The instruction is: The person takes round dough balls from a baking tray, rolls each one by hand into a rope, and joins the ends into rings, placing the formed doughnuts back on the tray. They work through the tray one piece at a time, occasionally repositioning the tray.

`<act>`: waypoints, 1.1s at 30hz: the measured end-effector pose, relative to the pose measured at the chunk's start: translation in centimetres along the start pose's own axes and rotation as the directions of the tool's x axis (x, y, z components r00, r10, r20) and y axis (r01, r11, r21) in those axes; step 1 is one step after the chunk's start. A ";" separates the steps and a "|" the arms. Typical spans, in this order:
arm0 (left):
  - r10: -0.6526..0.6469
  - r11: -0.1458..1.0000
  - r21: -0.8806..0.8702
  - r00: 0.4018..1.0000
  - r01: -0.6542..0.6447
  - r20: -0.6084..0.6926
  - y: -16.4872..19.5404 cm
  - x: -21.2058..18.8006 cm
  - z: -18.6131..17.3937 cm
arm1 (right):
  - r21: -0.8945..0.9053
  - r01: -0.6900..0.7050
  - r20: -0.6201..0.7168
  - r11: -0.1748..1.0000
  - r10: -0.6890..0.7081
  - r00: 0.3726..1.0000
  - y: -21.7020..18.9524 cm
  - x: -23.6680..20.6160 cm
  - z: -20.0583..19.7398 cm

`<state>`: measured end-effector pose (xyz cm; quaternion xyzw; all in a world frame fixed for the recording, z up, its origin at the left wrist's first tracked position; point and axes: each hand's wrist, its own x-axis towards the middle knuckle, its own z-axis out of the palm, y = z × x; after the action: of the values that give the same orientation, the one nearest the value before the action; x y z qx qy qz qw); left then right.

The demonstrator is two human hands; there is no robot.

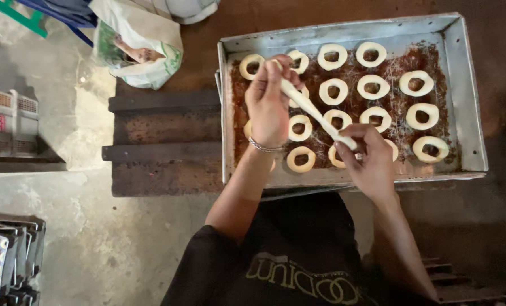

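Above a dark bench (168, 113), a person stretches a pale rope of dough (315, 113) between two bare hands over a battered metal tray (468, 90) already lined with dough rings (371, 86). The left hand (269, 102), a thin bracelet at its wrist, pinches the upper end of the rope, its grip closed on the dough with fingers curled tight; the right hand (369, 158) closes on the lower end near the tray's front rim. The rope runs on a slant from one grip to the other, hanging free just above the rings in the tray's left half and touching neither hand's palm as far as can be seen. The strand looks thin at its middle, and further pull from either grip could snap it or leave it uneven. Should it sag, it could drop onto the rings beneath and stick to them or dent their shape. The rings sit close together on a floor crusted with brown residue, so a careless placing could press one ring against its neighbour. Behind the tray lies a crumpled white plastic bag (142, 51); stacked trays (3, 260) stand on the concrete floor (94, 238) at lower left.
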<state>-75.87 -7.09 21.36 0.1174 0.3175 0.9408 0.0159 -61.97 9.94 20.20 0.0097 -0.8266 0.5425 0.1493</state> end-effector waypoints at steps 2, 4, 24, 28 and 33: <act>0.056 0.993 -0.103 0.998 -0.056 0.001 2.1 0.6 -1.2 | -0.085 0.101 -0.018 0.991 -0.102 0.995 -0.9 -0.7 0.9; 0.089 0.986 -0.139 0.994 -0.097 -0.066 3.9 1.8 -2.7 | -0.156 0.204 0.021 0.966 -0.204 0.979 -1.6 -1.6 1.6; 0.205 0.952 -0.168 0.938 -0.258 -0.279 10.1 1.2 -11.6 | -0.128 0.315 -0.074 0.940 -0.326 0.942 -1.5 -2.1 2.8; 0.237 0.939 -0.170 0.923 -0.298 -0.304 10.0 2.2 -12.5 | -0.181 0.381 0.025 0.907 -0.383 0.924 0.3 -2.2 2.8; 0.246 0.945 -0.127 0.908 -0.303 -0.338 10.0 3.1 -12.2 | -0.118 0.431 -0.043 0.895 -0.438 0.898 3.1 -2.3 0.2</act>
<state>-81.21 -21.98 18.60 0.0062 0.2116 0.9645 -0.1579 -60.41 10.71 16.77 0.1677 -0.8254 0.4510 0.2953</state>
